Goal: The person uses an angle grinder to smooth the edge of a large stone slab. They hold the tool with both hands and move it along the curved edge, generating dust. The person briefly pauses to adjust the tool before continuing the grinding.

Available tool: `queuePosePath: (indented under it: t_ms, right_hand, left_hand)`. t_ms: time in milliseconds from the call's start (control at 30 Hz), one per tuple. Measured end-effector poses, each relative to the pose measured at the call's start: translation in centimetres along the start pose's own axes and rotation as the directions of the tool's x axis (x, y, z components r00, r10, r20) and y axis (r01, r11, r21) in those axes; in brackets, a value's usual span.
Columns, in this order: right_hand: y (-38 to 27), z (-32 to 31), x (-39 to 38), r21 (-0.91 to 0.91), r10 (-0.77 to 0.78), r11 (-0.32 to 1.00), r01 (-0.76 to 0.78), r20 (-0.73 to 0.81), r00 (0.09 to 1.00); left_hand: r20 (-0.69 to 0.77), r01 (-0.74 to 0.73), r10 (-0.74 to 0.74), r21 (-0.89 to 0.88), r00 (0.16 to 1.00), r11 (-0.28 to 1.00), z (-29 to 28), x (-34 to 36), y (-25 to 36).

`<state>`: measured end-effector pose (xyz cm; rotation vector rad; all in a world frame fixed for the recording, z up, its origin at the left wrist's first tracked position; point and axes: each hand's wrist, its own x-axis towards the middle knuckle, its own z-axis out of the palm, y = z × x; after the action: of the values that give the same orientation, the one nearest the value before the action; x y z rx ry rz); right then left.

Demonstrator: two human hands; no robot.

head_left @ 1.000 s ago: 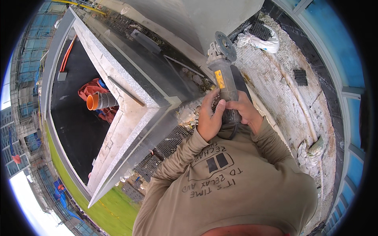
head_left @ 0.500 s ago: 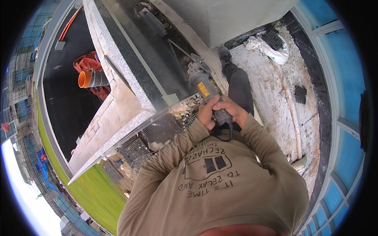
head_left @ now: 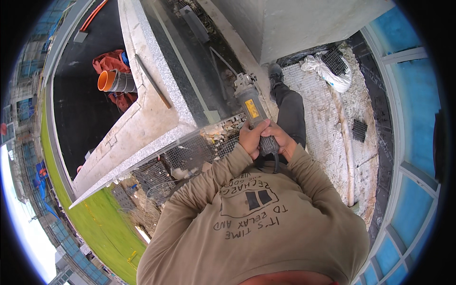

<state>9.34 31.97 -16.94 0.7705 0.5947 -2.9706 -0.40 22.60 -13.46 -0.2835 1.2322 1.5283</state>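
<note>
Both of my hands are closed around the rear handle of a grey angle grinder (head_left: 251,105) with a yellow label. My left hand (head_left: 250,138) wraps the handle from the left, and my right hand (head_left: 279,135) grips it from the right, the two meeting on top. Ahead of them, the grinder's metal head (head_left: 244,81) sits beside a dark stone face (head_left: 178,61) bearing a pale strip. The disc cannot be made out clearly. A dark cord curves from the handle's back end toward my shirt.
A white-topped ledge (head_left: 156,121) comes to a corner on the left. Beyond it, an orange-ended pipe (head_left: 108,80) lies by red cloth. Black mesh pieces and rubble (head_left: 190,154) fill the gap below. My leg (head_left: 290,109) stands beside a pale wall block (head_left: 304,28); a white sack (head_left: 327,71) lies right.
The view has shifted, so the ledge and stone face sit further right. The grinder's head is turned differently, with its flat guard or disc less visible. Both hands keep their grip.
</note>
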Motion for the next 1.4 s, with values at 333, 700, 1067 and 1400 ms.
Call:
queuePosePath:
  t_ms: [333, 700, 1067, 1400]
  right_hand:
    - [1.4, 0.5, 1.1, 0.051, 0.135, 0.989, -0.135, 0.015, 0.991]
    - [2.3, 1.2, 0.8, 0.142, -0.064, 0.988, 0.063, 0.004, 0.998]
    - [1.2, 1.5, 0.1, 0.006, -0.046, 0.999, 0.046, -0.002, 0.999]
    - [-4.1, 7.1, -5.5, -0.340, -0.373, 0.870, 0.358, 0.022, 0.927]
  left_hand:
    - [-0.087, 0.029, -0.029, -0.007, 0.996, 1.000, -0.4, -1.7, 1.4]
    - [0.011, -0.072, 0.071, 0.058, 0.997, 0.996, -1.0, -1.1, 0.9]
    - [-0.005, -0.040, 0.040, 0.031, 0.999, 0.999, -0.6, -1.1, 0.7]
    - [0.295, -0.199, 0.195, -0.017, 0.936, 0.980, 4.9, -5.3, 4.0]
